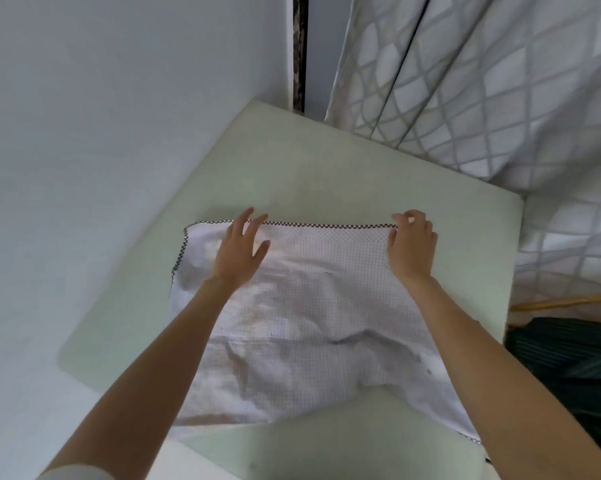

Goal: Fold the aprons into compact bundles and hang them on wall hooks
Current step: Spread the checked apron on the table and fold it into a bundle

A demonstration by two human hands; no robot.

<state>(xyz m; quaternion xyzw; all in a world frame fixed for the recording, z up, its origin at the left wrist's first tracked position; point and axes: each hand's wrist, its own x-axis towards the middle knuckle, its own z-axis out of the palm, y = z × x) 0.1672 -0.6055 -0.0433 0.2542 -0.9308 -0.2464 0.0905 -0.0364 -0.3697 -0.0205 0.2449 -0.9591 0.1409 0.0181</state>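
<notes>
The apron [302, 327] lies spread on the pale bench [326, 174], and it covers most of the near and middle part of the top. Its near edge hangs a little over the near side of the bench, and at the near right a corner with checked trim drops off the edge. The cloth is white with a fine check and shows many soft wrinkles in the middle, so I judge it thin, light and limp; it will not keep a shape alone and may slide on the smooth top.

Farther, the two hands work at the far hem, which has a dark checked border. The left hand [240, 251] lies on the cloth near the far left corner with its fingers spread and straight, touching the hem and not curled around it. The right hand [411, 242] is at the far right corner; its thumb and fingers are curled and seem to pinch the hem there.

For a fold, I think the best places to take hold are the two far corners on the trimmed hem, where the cloth is doubled and firmer. The wrinkles should be pressed flat first, or the bundle will be loose.

Beyond the bench there is a white wall at far left and a curtain [482, 81] with a diamond pattern at far right. No hooks are visible.
</notes>
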